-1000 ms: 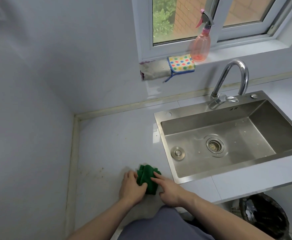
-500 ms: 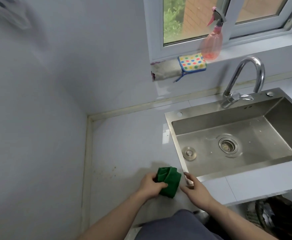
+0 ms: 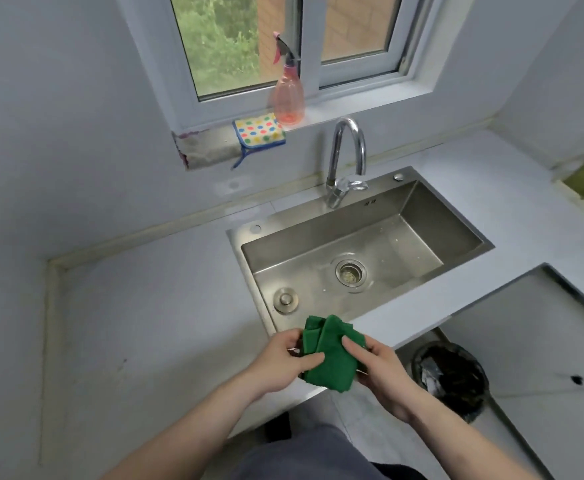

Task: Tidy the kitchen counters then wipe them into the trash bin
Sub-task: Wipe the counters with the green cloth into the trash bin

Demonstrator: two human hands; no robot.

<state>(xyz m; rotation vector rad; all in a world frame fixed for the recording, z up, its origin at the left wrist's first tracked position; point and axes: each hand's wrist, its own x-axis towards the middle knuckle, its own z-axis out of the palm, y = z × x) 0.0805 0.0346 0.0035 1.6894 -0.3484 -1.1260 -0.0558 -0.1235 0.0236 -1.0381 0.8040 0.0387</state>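
— Where's the cloth (image 3: 330,353)?

— Off the counter (image 3: 166,306), folded up and held in both hands above its front edge, just by the near left corner of the sink (image 3: 422,209).

— How are the fingers?

— The left hand (image 3: 280,363) pinches it, thumb across the top and fingers curled under its left side. The right hand (image 3: 382,370) grips the right side, thumb lying on the green, fingers wrapped beneath.

— And the bin (image 3: 451,377)?

— On the floor to the right, below the counter edge, lined in black with something inside it.

— Anything else?

— A pink spray bottle (image 3: 288,98) stands upright on the window sill, a spotted sponge (image 3: 258,130) just beside it on the left. The tap (image 3: 346,161) arches over the sink.
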